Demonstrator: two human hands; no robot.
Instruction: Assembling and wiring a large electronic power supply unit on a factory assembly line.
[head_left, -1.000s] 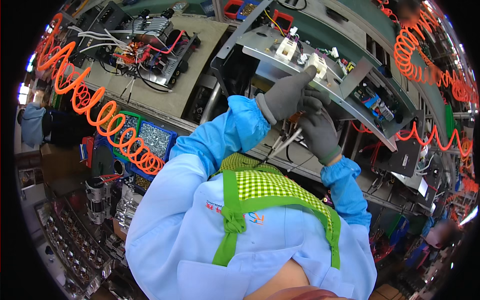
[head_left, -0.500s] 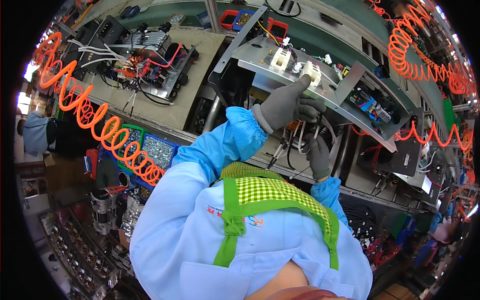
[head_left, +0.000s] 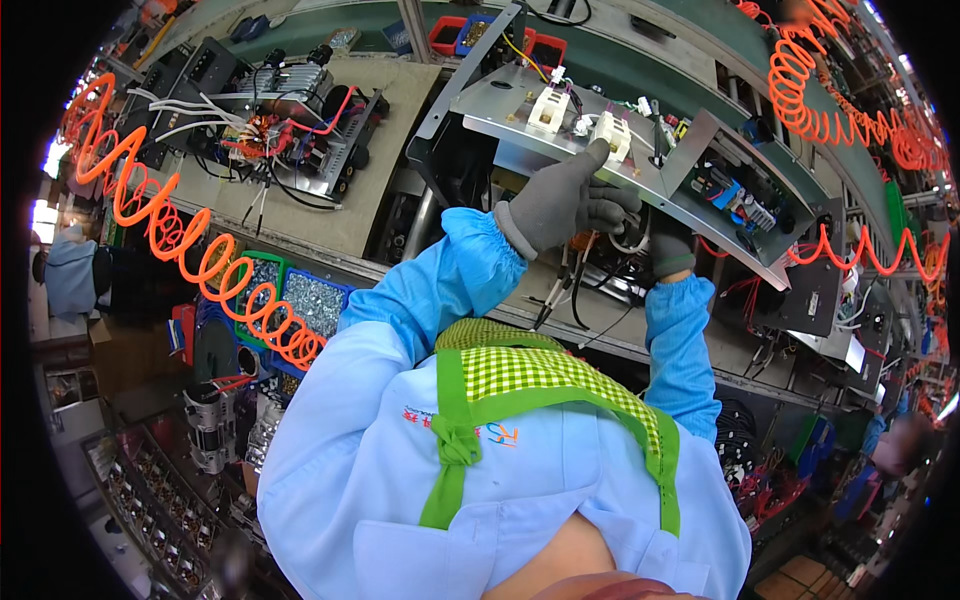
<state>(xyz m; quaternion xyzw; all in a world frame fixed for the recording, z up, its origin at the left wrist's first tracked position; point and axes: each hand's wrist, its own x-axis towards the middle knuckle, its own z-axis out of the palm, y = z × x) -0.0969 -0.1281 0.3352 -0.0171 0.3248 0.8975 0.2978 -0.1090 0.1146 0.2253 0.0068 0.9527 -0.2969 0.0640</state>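
A tilted sheet-metal chassis [head_left: 500,112] stands on the bench in front of me, with two white blocks on its panel. My left hand [head_left: 560,208], in a grey glove, grips the front edge of the panel. Its thumb lies on top against the right white block [head_left: 612,135], and its other fingers curl below the edge. My right hand [head_left: 670,250], also gloved, reaches under the chassis, so its fingers are hidden. Black and white cables [head_left: 572,285] hang beneath the panel, near the left fingertips.
A second open unit [head_left: 300,125] with wires sits on the bench at left. Orange coiled hoses hang at left [head_left: 190,235] and right [head_left: 800,100]. Bins of small metal parts [head_left: 315,303] stand by my left elbow. A boxed circuit section [head_left: 740,195] fills the chassis's right end.
My right hand has moved up from the hanging cables to under the chassis edge. The left hand stays at the panel, its thumb still by the white block.
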